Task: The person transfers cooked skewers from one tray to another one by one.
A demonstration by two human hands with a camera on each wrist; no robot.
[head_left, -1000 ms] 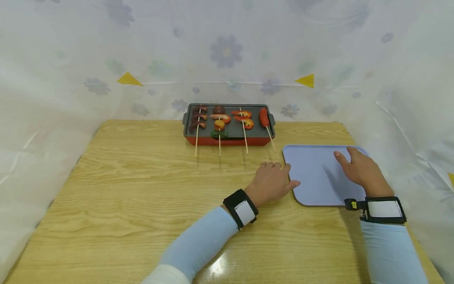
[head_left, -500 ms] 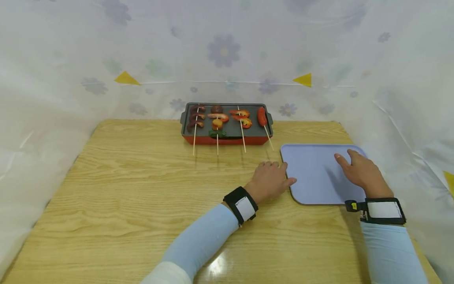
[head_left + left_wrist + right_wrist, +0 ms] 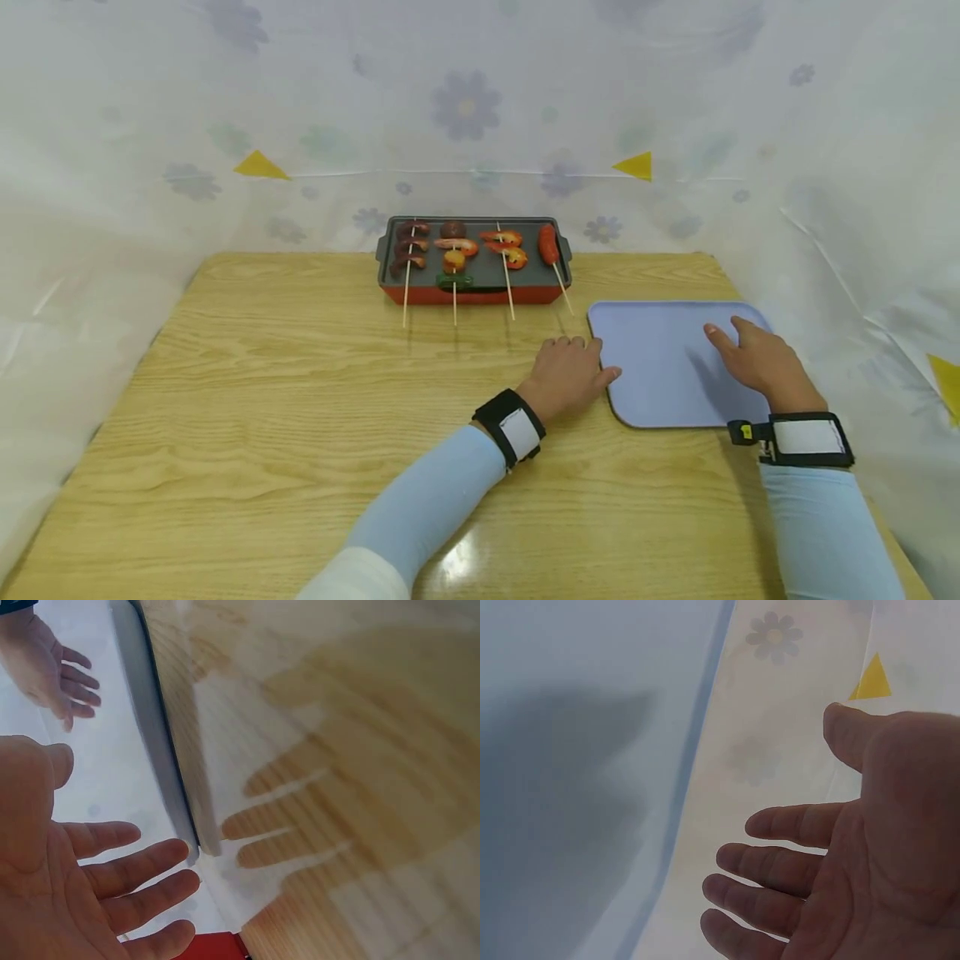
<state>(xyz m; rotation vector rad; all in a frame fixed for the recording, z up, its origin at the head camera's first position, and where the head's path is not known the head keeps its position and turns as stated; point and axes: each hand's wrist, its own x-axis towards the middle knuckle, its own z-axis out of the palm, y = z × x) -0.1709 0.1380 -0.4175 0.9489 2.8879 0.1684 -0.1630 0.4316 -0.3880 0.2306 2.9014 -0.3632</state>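
A pale lavender tray [image 3: 660,367] lies on the right side of the table. My left hand [image 3: 567,375] hovers at the tray's left edge, thumb over the rim, with nothing in it. In the left wrist view the fingers [image 3: 142,870] are spread and relaxed. Over the tray's right part is my right hand [image 3: 765,358], its shadow falling on the tray. The right wrist view shows that hand's fingers [image 3: 772,862] loosely extended and the palm bare. Behind the tray, to the left, stands a red grill [image 3: 472,295] with a dark top holding several food skewers.
On the grill lie a sausage skewer [image 3: 548,246], a shrimp skewer [image 3: 506,250], a mixed skewer [image 3: 453,262] and a brown-piece skewer [image 3: 408,250]; their sticks overhang the front. A flowered white sheet [image 3: 465,108] encloses the wooden table [image 3: 300,400] at the back and sides.
The scene has shifted slightly left in the head view. Both hands keep nearly the same pose beside and over the tray; the grill and skewers stay put.
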